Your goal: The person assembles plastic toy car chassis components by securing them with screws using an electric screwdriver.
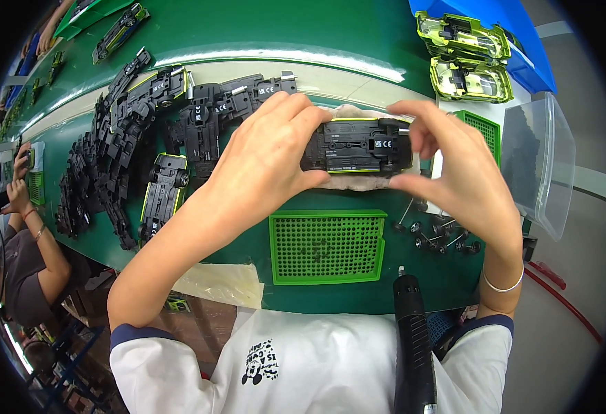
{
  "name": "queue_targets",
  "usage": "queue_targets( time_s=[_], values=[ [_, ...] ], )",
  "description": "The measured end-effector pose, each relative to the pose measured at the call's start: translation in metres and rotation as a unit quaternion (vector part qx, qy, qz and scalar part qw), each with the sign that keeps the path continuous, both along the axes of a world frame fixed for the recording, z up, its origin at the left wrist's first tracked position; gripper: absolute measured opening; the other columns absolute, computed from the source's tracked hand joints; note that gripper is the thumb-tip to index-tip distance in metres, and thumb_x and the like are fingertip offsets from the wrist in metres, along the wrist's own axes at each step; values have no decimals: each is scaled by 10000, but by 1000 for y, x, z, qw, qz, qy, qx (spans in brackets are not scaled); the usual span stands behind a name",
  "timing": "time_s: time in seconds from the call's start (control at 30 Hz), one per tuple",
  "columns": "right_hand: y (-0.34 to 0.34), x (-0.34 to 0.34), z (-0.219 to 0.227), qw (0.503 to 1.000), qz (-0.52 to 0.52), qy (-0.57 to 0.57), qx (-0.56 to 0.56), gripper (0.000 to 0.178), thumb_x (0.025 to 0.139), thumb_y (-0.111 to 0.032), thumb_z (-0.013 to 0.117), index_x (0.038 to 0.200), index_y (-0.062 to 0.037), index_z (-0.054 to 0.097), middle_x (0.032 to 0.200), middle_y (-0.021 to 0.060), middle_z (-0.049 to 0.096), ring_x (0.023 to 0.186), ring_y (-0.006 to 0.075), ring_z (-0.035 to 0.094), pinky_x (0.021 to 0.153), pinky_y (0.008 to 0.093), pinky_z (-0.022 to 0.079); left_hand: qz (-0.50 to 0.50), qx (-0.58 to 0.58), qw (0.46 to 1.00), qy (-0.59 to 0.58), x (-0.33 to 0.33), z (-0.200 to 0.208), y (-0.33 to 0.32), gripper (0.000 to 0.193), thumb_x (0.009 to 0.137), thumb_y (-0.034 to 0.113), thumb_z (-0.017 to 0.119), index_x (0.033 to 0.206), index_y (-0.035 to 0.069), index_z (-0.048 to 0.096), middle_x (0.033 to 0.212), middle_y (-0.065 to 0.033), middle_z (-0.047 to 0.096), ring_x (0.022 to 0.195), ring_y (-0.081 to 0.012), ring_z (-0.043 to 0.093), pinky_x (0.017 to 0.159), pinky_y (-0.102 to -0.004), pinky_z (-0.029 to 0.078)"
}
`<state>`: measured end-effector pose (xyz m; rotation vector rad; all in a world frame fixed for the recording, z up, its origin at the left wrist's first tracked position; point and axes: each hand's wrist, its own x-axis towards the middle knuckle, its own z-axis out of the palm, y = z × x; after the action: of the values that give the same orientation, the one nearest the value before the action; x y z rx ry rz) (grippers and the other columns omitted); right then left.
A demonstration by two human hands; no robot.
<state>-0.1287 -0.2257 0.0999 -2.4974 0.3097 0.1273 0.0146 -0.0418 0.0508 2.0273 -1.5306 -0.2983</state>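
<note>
An upside-down toy car (362, 146) lies in front of me on a pale cloth pad (358, 183), its black chassis facing up and a thin lime-green body edge showing around it. My left hand (268, 141) is closed around the car's left end, fingers on the far side and thumb on the near side. Around the right end curves my right hand (458, 155), its fingers and thumb apart, close to the car's edges. A black electric screwdriver (411, 324) points bit-up near my chest.
Black chassis parts (120, 131) are heaped at left, beside another overturned car (163, 193). A green perforated tray (327, 247) sits nearest me. Wheel axles (444, 234) lie at right. Lime-green car bodies (468, 79) stand by a blue bin (534, 65). A co-worker's arm (41, 228) shows at far left.
</note>
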Motion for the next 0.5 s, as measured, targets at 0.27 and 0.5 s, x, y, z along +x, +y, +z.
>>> queue_targets(
  time_s=[0.27, 0.5],
  values=[
    [1, -7, -13, 998, 21, -24, -52, 644, 657, -23, 754, 1221, -51, 446, 983, 157, 552, 920, 348, 549, 800, 423, 448, -11, -9, 1000, 0, 1, 1, -2, 531, 574, 55, 794, 1049, -24, 573, 943, -116, 565, 909, -293, 529, 819, -377, 463],
    [6, -9, -11, 993, 32, -60, -95, 630, 654, 16, 732, 1213, -41, 447, 967, 146, 545, 931, 340, 538, 805, 425, 442, -4, -1, 1000, -6, -1, 3, -4, 533, 573, 56, 795, 1053, -31, 581, 938, -116, 567, 923, -291, 527, 826, -380, 464]
  ],
)
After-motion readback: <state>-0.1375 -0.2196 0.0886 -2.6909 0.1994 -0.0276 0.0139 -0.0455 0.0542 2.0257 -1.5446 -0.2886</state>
